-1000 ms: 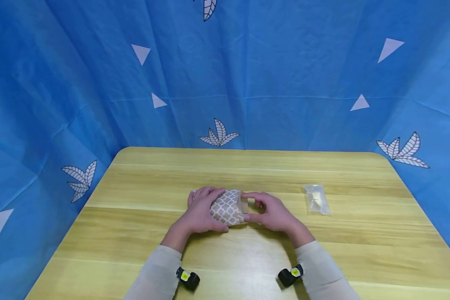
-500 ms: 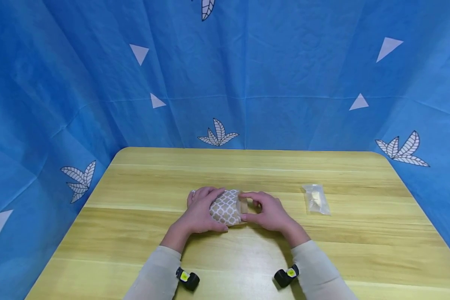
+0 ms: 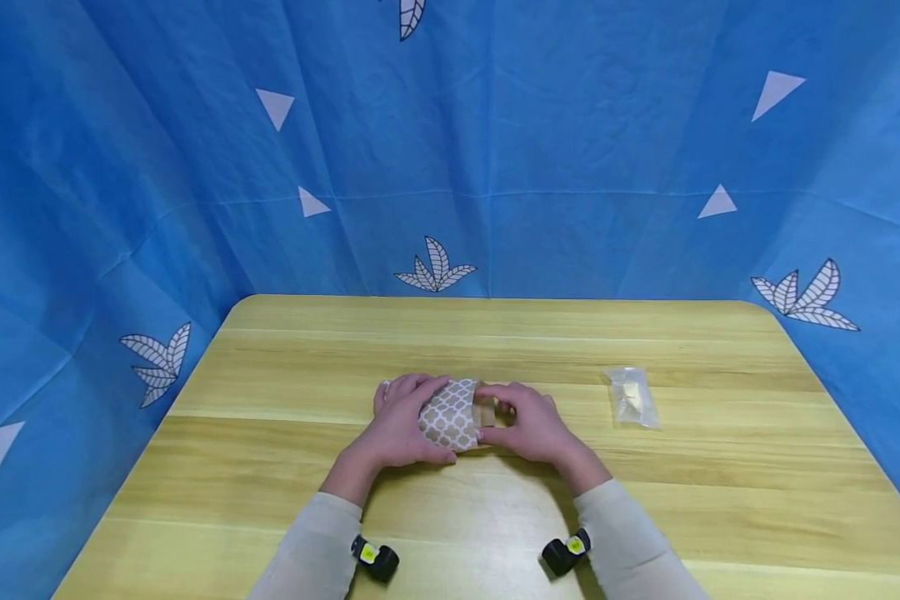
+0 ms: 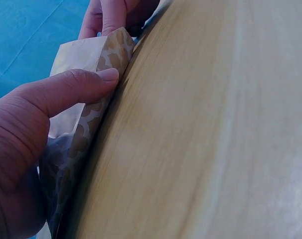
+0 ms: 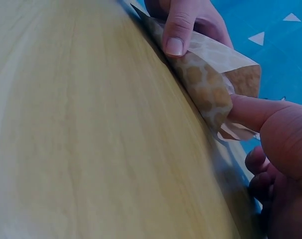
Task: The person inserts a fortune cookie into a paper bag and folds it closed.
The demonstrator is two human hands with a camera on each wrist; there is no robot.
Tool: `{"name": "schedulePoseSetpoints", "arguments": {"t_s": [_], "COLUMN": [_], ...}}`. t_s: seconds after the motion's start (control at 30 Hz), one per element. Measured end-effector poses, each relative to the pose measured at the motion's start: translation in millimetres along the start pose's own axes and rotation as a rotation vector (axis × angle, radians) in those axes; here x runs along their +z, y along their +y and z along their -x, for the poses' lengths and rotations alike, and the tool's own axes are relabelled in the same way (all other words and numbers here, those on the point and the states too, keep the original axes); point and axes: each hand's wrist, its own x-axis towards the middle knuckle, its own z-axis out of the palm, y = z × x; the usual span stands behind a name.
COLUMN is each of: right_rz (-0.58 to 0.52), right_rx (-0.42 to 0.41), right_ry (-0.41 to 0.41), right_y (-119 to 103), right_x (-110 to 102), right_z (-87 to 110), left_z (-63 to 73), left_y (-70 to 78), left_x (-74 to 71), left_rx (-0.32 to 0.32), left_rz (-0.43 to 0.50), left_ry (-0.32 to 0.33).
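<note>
A paper bag [image 3: 450, 414] with a brown and white lattice pattern lies flat on the table, its mouth facing right. My left hand [image 3: 399, 425] grips its closed part, fingers over the far edge and thumb [image 4: 76, 89] along the near edge. At the mouth is my right hand [image 3: 534, 427], thumb and forefinger apart, reaching in between the paper layers. In the right wrist view the right thumb [image 5: 253, 112] goes inside the bag's opening, so its tip is hidden. Its other fingers are curled below. Whether anything is pinched inside the bag does not show.
A small clear plastic pouch [image 3: 633, 398] with a pale yellowish item inside lies right of the hands. The light wood table [image 3: 285, 358] ends at a blue patterned curtain [image 3: 570, 150]. Each wrist carries a small black camera [image 3: 377, 557].
My right hand has slid slightly left, with its thumb and forefinger deeper in the bag's mouth. My left hand and the bag stay almost in place.
</note>
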Motion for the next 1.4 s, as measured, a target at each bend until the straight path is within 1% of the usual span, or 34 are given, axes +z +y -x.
{"name": "schedulePoseSetpoints", "arguments": {"t_s": [0.2,0.27,0.53,0.73,0.93,1.1,1.27,1.4], "right_rz": [-0.109,-0.121,-0.121,-0.09,-0.038,-0.002,-0.016,-0.028], "right_rx": [0.016,0.018,0.027,0.044,0.076,0.101,0.144,0.193], "right_ry": [-0.011,-0.011,0.042,0.085,0.128,0.163,0.183,0.2], "right_y": [0.9,1.4,-1.5,-5.1,5.1,17.8,31.0,46.5], "right_x": [-5.4,-8.3,-26.1,-48.0,-74.8,-93.4,-105.2,-113.3], "right_z": [4.6,6.3,16.9,30.3,47.7,62.1,72.7,80.8], "left_z": [0.0,0.3,0.7,1.0,1.9,2.1,1.6,1.3], "left_y": [0.8,1.1,0.2,-0.5,-0.9,-0.4,0.6,2.8], "left_x": [0.0,-0.5,-2.4,-1.9,-0.1,-0.6,-0.5,0.1], "left_rx": [-0.012,-0.013,-0.019,-0.025,-0.004,-0.001,-0.008,-0.015], "left_rz": [-0.011,-0.009,0.012,0.008,0.013,0.012,0.005,0.012], "left_ry": [0.001,0.0,0.002,-0.007,0.002,0.002,-0.003,-0.01]}}
